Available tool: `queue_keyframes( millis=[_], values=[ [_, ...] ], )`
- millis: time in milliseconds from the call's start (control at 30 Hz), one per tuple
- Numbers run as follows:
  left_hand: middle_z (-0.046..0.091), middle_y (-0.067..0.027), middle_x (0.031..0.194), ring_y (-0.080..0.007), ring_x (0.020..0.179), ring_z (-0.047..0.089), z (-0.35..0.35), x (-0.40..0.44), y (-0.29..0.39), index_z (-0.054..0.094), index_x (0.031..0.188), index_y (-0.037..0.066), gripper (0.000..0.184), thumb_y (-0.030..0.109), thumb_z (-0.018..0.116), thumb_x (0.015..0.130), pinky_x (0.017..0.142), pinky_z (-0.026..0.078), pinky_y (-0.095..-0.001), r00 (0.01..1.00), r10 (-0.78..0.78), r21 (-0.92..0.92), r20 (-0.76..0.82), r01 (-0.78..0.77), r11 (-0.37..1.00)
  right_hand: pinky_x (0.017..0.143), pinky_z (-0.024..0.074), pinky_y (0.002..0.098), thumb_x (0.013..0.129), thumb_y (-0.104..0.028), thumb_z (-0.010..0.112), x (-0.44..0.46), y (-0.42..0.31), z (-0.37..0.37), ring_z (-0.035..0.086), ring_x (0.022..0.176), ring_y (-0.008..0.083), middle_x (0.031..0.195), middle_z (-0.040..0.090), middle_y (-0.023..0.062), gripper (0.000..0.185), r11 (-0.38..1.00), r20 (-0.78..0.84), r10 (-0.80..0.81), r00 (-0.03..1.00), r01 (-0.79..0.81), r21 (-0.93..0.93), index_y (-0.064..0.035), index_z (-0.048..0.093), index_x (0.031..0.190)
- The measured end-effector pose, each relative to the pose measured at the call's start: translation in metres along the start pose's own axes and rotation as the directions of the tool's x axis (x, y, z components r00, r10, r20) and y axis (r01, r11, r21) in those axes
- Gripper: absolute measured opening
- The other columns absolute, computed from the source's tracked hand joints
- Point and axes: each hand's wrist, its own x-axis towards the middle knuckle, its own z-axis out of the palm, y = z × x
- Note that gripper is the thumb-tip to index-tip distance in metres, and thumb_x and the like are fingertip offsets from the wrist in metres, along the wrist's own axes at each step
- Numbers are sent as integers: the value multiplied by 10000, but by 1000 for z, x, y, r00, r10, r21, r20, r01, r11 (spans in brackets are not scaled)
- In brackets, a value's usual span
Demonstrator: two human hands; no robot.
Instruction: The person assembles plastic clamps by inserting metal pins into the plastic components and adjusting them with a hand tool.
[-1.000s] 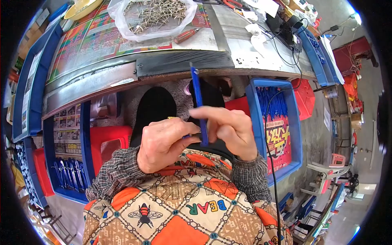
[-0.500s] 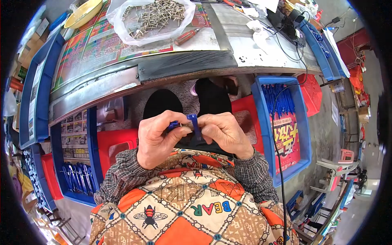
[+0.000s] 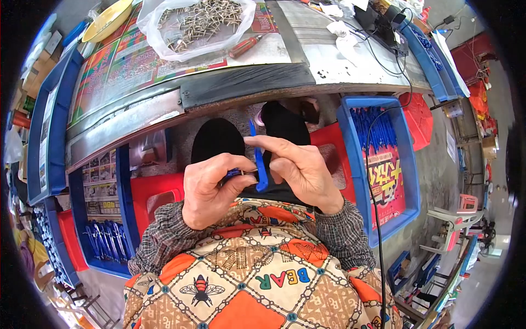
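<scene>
Above my lap, my left hand (image 3: 211, 189) is closed in a pinch, thumb against forefinger, around a small dark blue part (image 3: 233, 173) mostly hidden by the fingers. At its fingertips a long, narrow blue plastic piece (image 3: 261, 174) stands roughly upright in view. My right hand (image 3: 307, 178) is on that piece from the other side, its forefinger stretched across the upper part and its thumb bent below. Whether the two blue parts are joined, I cannot make out.
A bag of metal pins (image 3: 205, 30) and a red-handled screwdriver (image 3: 245, 47) lie on the workbench (image 3: 246, 82). Blue trays stand on both sides, the right tray (image 3: 408, 186) holding blue strips (image 3: 374, 129), the left tray (image 3: 129, 203) blue pieces (image 3: 108, 239). A black cable (image 3: 376, 214) hangs at right.
The long blue piece now stands further out above and below the fingers. My right forefinger has straightened and moved up and left across it. My left hand has hardly moved.
</scene>
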Motion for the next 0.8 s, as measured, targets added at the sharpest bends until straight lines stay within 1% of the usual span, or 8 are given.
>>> queue_keyframes(
  millis=[67,167,267,367,467,567,667,800],
  values=[
    [667,-85,813,-206,681,664,-2,1,-1,635,908,19,182,34,726,751,601,513,-277,1000,8,18,7,-8,1000,623,478,256,927,-304,577,-1,12,0,604,650,152,905,675,124,402,1000,10,-7,1000,6,28,12,603,1173],
    [664,-79,799,-164,693,664,-1,1,-4,633,918,17,156,47,712,788,611,515,-260,999,-37,-28,14,38,999,596,470,258,895,-260,629,2,23,3,587,626,137,843,668,114,362,984,-26,-176,984,176,-21,26,627,1118],
    [651,-67,775,-128,703,661,-1,1,-3,627,939,14,130,69,683,835,612,508,-241,991,-126,-110,43,130,985,600,480,273,848,-195,682,0,20,7,630,662,171,821,665,116,295,999,-34,-34,999,35,19,24,647,1042],
    [631,-35,745,-83,673,626,0,-2,-8,617,963,13,122,100,648,884,593,491,-216,970,-220,-225,103,238,945,596,488,292,815,-147,704,4,23,9,645,671,216,806,659,122,228,971,-89,-195,977,179,-160,16,655,967],
    [615,-8,729,-43,618,560,4,-5,-17,604,980,15,134,127,628,911,549,452,-186,935,-324,-526,144,350,775,567,478,306,820,-137,693,4,23,13,623,629,248,758,638,124,167,963,-102,-220,970,199,-181,9,648,888],
    [602,5,717,-15,598,498,3,-6,-22,591,991,17,146,147,612,929,518,401,-156,903,-385,-574,192,422,702,532,453,320,830,-135,682,3,19,16,600,585,253,695,601,126,151,971,-94,-171,981,151,-187,6,631,848],
    [596,-2,707,-10,584,475,5,-6,-22,584,993,15,139,139,604,933,499,367,-148,894,-407,-616,188,430,660,512,435,335,839,-135,672,3,16,17,582,556,258,659,570,128,150,975,-92,-128,988,109,-191,2,614,816],
    [590,-5,701,-9,570,454,7,-7,-26,581,993,14,123,123,594,937,485,353,-155,891,-404,-671,208,431,604,504,431,332,842,-135,669,2,17,18,577,551,260,659,567,132,150,976,-94,-127,988,107,-192,0,610,814]
  ],
)
